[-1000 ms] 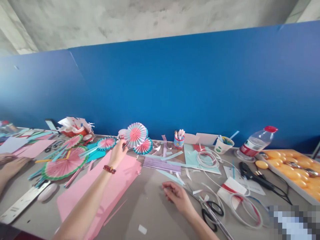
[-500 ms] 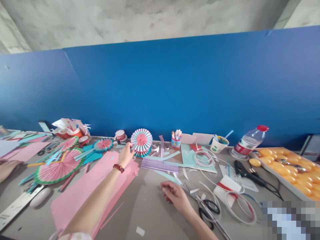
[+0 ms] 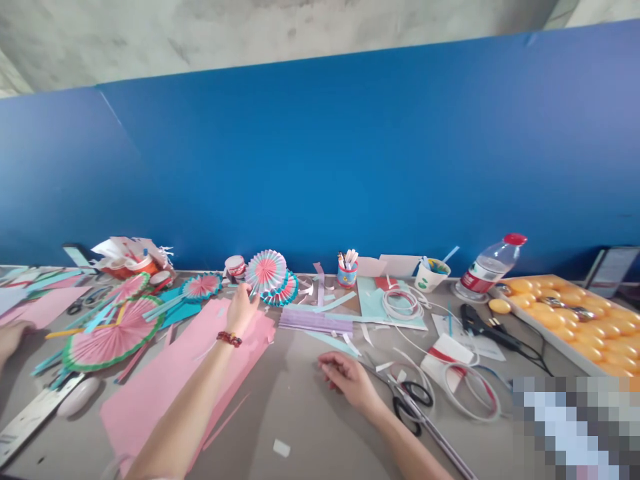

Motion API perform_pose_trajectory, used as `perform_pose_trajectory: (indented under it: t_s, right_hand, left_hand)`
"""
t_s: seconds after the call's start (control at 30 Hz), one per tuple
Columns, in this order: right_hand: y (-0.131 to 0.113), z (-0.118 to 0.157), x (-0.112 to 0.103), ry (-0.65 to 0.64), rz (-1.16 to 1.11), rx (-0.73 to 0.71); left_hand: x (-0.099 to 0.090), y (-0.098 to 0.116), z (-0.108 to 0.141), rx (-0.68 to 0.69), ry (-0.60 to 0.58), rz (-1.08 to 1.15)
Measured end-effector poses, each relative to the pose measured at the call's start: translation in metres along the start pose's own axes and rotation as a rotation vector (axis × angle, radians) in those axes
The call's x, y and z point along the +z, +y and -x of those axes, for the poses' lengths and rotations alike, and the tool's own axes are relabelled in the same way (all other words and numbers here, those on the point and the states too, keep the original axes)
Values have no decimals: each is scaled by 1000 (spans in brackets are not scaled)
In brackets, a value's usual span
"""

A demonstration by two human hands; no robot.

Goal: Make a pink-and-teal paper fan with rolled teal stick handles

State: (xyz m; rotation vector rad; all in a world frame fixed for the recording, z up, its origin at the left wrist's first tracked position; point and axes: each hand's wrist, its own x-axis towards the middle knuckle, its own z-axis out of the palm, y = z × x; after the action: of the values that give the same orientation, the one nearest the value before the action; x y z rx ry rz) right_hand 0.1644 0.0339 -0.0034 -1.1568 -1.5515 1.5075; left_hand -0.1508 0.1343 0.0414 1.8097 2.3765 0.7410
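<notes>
My left hand [image 3: 243, 308], with a beaded bracelet at the wrist, pinches the lower left edge of a round pleated paper fan [image 3: 266, 271] in pink, white and pale blue. Behind it and to its right is a second pleated fan [image 3: 287, 291] with a teal rim, partly covered. My right hand [image 3: 347, 379] hovers low over or rests on the table, fingers loosely bent, with nothing visible in it. Black-handled scissors [image 3: 413, 403] lie just right of that hand. Ahead of it lies a purple pleated paper strip [image 3: 315, 321]. Pink paper sheets [image 3: 165, 387] spread under my left forearm.
At left lie watermelon-like paper fans [image 3: 113, 337], a computer mouse [image 3: 79, 397] and another person's hand [image 3: 13, 340]. On the right are coiled white tubing [image 3: 401, 303], a glue gun [image 3: 493, 340], a water bottle [image 3: 487, 270] and a tray of orange balls [image 3: 570, 320]. A blue partition [image 3: 320, 167] stands behind.
My left hand has shifted the upper fan leftward, so more of the teal-rimmed fan behind it shows. My right hand stays nearly in place. The view has tilted slightly.
</notes>
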Motion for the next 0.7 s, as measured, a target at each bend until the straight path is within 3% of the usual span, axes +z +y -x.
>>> perform_pose_trajectory:
  t_s: [0.23,0.5,0.7]
  right_hand:
    - [0,1,0,-3,0,-4]
    - [-3,2,0,-8,14,-5]
    - [-5,2,0,-25,46,-25]
  left_hand:
    - [0,1,3,23,-57,-10]
    - [-11,-4,14,8,-39,-33]
    - [-28,3,25,176,62,12]
